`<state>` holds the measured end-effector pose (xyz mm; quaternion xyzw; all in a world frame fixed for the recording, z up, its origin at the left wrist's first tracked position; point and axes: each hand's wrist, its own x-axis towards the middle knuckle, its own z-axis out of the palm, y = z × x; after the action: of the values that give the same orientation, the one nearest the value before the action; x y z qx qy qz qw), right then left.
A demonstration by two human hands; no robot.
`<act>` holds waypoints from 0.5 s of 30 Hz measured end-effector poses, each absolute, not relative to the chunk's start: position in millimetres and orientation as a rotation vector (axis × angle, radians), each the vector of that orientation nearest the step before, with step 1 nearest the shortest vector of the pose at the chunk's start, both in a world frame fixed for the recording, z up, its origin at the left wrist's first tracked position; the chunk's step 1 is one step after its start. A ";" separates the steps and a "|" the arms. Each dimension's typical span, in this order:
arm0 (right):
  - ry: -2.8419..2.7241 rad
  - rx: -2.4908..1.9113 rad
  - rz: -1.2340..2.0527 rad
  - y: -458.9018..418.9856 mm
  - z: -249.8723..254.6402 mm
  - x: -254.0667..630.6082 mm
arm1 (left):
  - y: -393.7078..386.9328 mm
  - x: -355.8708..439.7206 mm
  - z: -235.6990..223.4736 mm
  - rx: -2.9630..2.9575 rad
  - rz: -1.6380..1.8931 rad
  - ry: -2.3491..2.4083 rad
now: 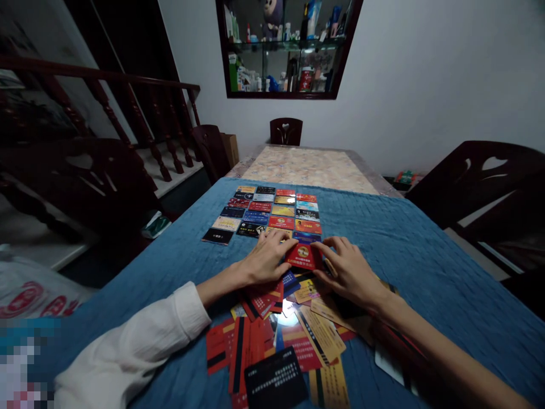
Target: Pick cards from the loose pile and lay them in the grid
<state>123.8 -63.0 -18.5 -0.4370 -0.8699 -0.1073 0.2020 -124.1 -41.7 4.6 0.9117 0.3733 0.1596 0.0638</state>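
Observation:
Between my two hands is a red plastic card [303, 258] with a round gold emblem, at the near end of the rightmost column of cards. My left hand [268, 257] grips its left edge with thumb and fingers. On the opposite edge are the fingers and thumb of my right hand [349, 271]. Just beyond it lies a blue card [307, 237]. Rows of cards, with a black card [217, 236] at the near left, stretch away from me. Closer in, a loose pile holds red cards [247, 346], gold cards [321, 332] and a black card [276, 379], partly beneath my hands.
A blue cloth [170, 255] covers the near part of the table, with a patterned tabletop [310, 165] beyond. Dark wooden chairs stand around, including a chair [477, 187] at the right. A white plastic bag [38, 289] is at the left, below a wooden railing [97, 76].

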 end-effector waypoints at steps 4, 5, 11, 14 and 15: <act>-2.447 -1.211 -0.273 -50.4 -13.2 119.1 | -32.1 -126.9 9.8 2.809 0.489 1.140; -2.456 -1.217 -0.267 -46.3 -11.5 117.5 | -29.3 -127.8 12.0 2.817 0.472 1.152; -2.520 -1.324 -0.219 -15.6 0.2 105.2 | -6.4 -135.1 24.7 2.858 0.348 1.249; -2.541 -1.368 -0.197 1.1 4.9 98.2 | 9.2 -138.4 26.1 2.873 0.295 1.299; -2.543 -1.387 -0.190 6.4 6.1 95.8 | 14.7 -139.2 26.1 2.872 0.283 1.313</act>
<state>95.8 6.4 6.1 -0.4746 -0.8697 -0.0649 0.1190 -139.2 14.7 26.1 0.9058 0.4140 0.0893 -0.0144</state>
